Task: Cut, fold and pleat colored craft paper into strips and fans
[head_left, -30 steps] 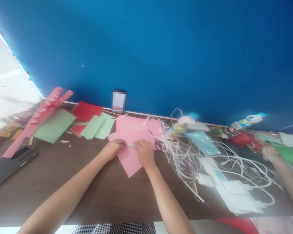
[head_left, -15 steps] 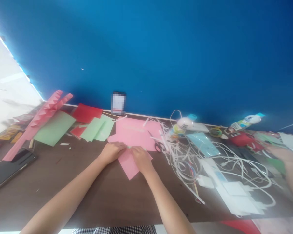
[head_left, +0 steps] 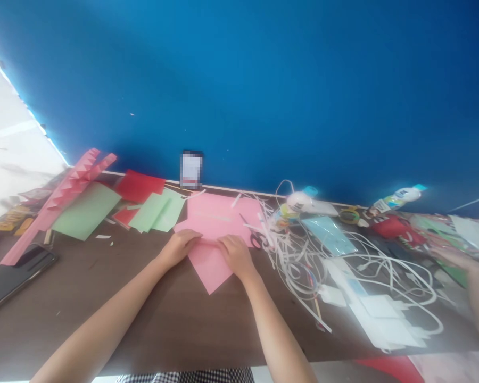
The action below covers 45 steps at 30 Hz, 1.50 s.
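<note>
A square of pink paper lies turned with one corner pointing at me, and a fold runs across its far part. At the left end of that fold my left hand has its fingers closed on the paper. My right hand grips the right end, fingers bent over the edge. A larger pink sheet lies flat just beyond both hands. Scissors with dark handles rest at its right edge.
Green sheets, red paper, a pleated pink paper strip and a phone lie left. Right are tangled white cables, a glue bottle and a white power strip. Another person's hand reaches in far right.
My hands have moved apart along the fold, the left one slightly left and the right one slightly right. More of the folded edge shows between them. The other person's hand has shifted slightly.
</note>
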{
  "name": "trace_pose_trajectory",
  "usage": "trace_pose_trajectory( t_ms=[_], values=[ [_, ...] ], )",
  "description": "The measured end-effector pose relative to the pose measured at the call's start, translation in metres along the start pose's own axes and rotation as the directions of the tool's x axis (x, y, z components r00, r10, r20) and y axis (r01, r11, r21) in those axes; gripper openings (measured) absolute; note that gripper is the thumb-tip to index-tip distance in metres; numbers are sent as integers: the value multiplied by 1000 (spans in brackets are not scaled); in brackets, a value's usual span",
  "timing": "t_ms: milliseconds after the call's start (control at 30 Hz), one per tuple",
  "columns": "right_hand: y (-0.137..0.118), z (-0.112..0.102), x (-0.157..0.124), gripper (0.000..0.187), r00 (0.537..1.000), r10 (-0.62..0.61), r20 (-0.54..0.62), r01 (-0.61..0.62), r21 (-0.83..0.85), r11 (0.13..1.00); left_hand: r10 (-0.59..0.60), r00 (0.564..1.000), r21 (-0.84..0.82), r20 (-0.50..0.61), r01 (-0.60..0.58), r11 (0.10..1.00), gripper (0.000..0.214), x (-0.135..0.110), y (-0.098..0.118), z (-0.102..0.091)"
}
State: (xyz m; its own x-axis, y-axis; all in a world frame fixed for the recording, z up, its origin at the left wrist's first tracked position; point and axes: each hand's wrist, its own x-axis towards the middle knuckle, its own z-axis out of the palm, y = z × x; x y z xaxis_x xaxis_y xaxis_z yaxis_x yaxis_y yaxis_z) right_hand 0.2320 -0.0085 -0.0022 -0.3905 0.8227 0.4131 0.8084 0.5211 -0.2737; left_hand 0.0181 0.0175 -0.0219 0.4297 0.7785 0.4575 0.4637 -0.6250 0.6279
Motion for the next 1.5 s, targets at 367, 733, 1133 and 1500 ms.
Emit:
trace_pose_trajectory(
  t_ms=[367,733,1133,1500],
  values=[
    [8,-16,1,15,897,436,73,-397,568,721,-194,981,-264,30,195,945,22,11,5,-12],
    [20,-26,-1,24,781,546,303,-531,782,325,-401,898,-556,182,431,711,28,5,4,-14],
    [22,-15,-3,17,888,420,187,-451,528,719,-286,957,-211,55,291,933,24,7,-1,-9],
    [23,-14,-6,20,987,95,130,-121,215,969,104,986,151,133,-124,981,21,3,-10,-19]
  ],
)
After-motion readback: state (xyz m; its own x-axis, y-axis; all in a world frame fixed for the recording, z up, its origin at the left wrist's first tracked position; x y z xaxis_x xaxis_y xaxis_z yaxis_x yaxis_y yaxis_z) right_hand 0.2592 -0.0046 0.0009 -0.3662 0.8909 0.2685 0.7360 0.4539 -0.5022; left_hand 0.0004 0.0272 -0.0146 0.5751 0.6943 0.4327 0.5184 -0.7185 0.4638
